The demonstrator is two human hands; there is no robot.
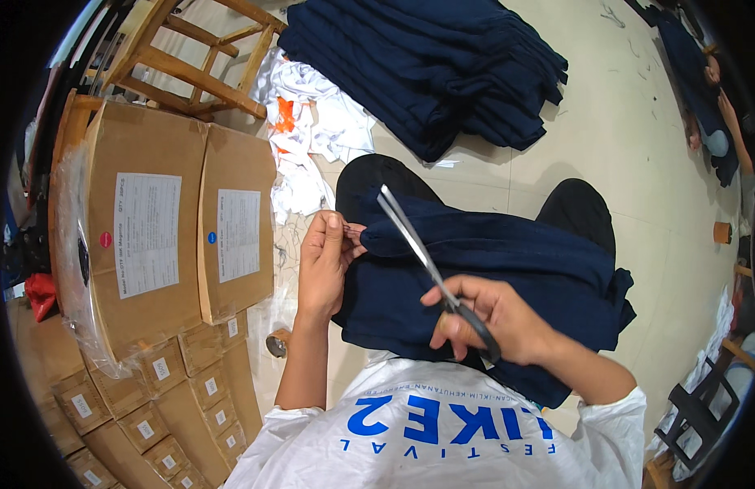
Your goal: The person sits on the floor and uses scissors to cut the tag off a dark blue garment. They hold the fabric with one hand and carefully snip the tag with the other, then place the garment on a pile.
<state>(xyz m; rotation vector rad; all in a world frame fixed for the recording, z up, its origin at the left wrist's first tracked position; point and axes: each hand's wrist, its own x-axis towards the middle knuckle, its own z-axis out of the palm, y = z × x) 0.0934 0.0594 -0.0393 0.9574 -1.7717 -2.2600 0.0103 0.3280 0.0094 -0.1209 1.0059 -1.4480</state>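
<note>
Right hand point(496, 319) — slender, metal-bladed scissors point(427, 257)

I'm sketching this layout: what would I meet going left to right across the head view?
Red plastic item, wide carton, narrower carton, left hand, scissors in the right hand, small brown cylinder near the right edge.

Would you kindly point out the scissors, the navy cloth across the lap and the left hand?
Scissors point(428, 263): head view, on the blades.
Navy cloth point(501, 254): head view, on the fabric across the lap.
Left hand point(321, 262): head view, on the middle of the hand.
</note>
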